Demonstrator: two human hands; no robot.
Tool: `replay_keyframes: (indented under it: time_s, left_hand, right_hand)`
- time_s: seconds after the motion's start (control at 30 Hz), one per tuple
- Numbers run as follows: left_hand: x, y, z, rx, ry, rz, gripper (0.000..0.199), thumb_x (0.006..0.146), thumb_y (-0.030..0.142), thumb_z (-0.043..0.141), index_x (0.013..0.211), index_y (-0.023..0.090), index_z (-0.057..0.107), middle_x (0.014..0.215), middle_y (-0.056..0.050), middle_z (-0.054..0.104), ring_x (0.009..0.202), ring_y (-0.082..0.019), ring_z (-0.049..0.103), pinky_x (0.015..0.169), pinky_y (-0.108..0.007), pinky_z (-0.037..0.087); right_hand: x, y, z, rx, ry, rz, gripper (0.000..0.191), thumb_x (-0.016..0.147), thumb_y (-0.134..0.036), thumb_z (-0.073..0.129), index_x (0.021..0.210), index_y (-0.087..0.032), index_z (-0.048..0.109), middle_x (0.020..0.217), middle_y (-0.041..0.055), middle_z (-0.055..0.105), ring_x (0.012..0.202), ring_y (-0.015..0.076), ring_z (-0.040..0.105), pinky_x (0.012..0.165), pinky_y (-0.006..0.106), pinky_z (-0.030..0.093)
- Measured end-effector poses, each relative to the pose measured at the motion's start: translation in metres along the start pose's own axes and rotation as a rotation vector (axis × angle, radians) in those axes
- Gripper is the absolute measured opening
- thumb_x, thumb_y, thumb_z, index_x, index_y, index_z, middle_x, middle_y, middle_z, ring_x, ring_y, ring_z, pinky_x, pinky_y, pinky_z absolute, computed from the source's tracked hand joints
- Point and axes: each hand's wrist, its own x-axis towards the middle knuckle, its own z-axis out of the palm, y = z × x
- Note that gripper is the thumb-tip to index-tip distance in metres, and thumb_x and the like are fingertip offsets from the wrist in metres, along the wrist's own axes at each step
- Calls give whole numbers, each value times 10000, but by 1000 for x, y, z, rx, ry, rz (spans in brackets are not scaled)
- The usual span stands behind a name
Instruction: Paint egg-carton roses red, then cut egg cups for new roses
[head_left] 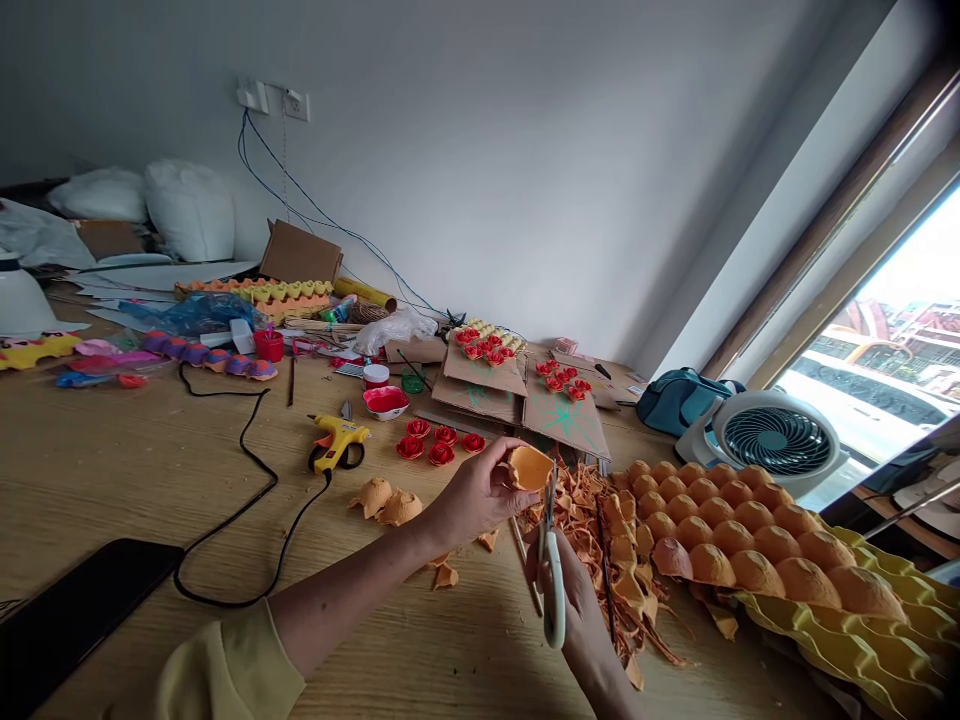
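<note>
My left hand (480, 490) pinches an orange egg carton cup (531, 467) with its hollow side toward me. In my right hand (574, 585) is a pair of scissors (553, 570) with pale handles, its blades pointing up at the cup's right edge. Beneath and to the right lies a heap of orange carton scraps (626, 560). Left of my forearm sit loose cut cups (386, 502) on the wooden table (172, 460). Just beyond them stand several red carton roses (441, 453).
A yellow glue gun (337, 442) trails a black cord, near a black phone (82, 610). Behind are a bowl of red paint (386, 402) and cardboard sheets (568, 420) with more roses. Stacked egg trays (780, 560), a fan (772, 440) and a teal bag (679, 400) occupy the right.
</note>
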Motion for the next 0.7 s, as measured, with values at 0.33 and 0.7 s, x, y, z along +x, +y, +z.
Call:
replay_keyframes:
  time_s: [0.33,0.7]
  left_hand:
    - [-7,13,5,349,-18,65,445,785,217,772,1183,172,579,1008,-45,656,811,-144,629,762,-259,540]
    - [-8,13,8,408,-61,107,424,763,214,780,1145,152,606,958,-33,665,758,-133,607,710,-247,520]
  right_hand:
    - [2,9,-1,-258,155,-61,368,970,-532,476,1130,-221,592,1015,65,693,883,233,630,801,357,502]
    - [2,13,-6,-476,243,-184,265,977,-448,508,1151,-259,572,1083,58,702,942,246,652,809,365,519]
